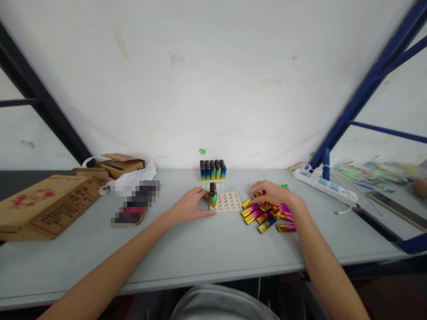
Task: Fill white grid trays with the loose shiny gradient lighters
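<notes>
My left hand [191,206] is at the left end of a pale tray [229,201] with rows of round holes. Its thumb lies along the tray's near-left corner and its fingers curve round the far side, gripping that end. A column of upright lighters [213,200] with black tops fills the tray's left edge. Over on the right, my right hand [275,192] pinches a reddish lighter [259,194] above a loose pile of shiny lighters [252,215] in gold, pink, red and blue. Part of the pile is hidden under my hand and wrist.
A full block of upright lighters [212,171] stands by the wall. To the left are a cardboard box [50,204], a smaller box, a plastic bag and a blurred-out dark object. A white power strip [325,184] with cables lies at right; beyond it, a person's hand.
</notes>
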`<state>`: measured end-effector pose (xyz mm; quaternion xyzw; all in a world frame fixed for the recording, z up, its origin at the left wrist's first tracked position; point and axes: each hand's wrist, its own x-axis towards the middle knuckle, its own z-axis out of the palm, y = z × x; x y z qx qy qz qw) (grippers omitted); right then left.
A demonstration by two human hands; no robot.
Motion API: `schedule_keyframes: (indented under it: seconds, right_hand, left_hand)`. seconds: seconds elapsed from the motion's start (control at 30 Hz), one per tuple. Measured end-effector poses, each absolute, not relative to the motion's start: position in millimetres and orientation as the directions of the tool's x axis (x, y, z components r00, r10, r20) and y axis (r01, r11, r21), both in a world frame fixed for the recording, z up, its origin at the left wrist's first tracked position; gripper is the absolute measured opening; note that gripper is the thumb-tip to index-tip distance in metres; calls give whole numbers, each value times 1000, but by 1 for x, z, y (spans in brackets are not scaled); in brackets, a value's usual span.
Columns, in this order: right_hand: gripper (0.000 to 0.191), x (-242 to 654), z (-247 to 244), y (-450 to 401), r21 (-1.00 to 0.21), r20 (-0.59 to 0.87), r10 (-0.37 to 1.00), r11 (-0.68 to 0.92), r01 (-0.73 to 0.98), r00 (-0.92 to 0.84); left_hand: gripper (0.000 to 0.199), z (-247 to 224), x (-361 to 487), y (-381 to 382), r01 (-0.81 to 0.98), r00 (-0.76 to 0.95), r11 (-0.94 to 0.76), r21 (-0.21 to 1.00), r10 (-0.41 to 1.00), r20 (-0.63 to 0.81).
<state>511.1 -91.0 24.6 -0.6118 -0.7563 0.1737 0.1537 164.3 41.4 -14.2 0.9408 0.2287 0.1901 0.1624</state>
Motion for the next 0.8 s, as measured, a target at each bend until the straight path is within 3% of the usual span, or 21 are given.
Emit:
schedule_keyframes:
  seconds: [0.1,0.27,0.53,0.67,0.8]
  right_hand:
    - [18,508,19,-86,-408,21,973,217,887,-229]
    - [24,509,24,-87,-582,67,983,179,793,-172]
    - [28,465,30,-83,-941,208,968,238,242,-142]
    - [34,438,21,-74,-980,185,980,178,-87,-72]
    - [39,423,16,-71,-987,122,988,111,-119,-96]
  left_hand:
    - [62,-14,164,41,369,822,-844,388,492,288]
    - [63,-12,164,41,356,827,-848,394,481,289]
    - [64,-13,165,41,357,836,-849,391,477,273]
    - [62,-15,165,43,343,833,-853,394,470,293]
    - [61,-15,165,43,348,829,-849,397,477,293]
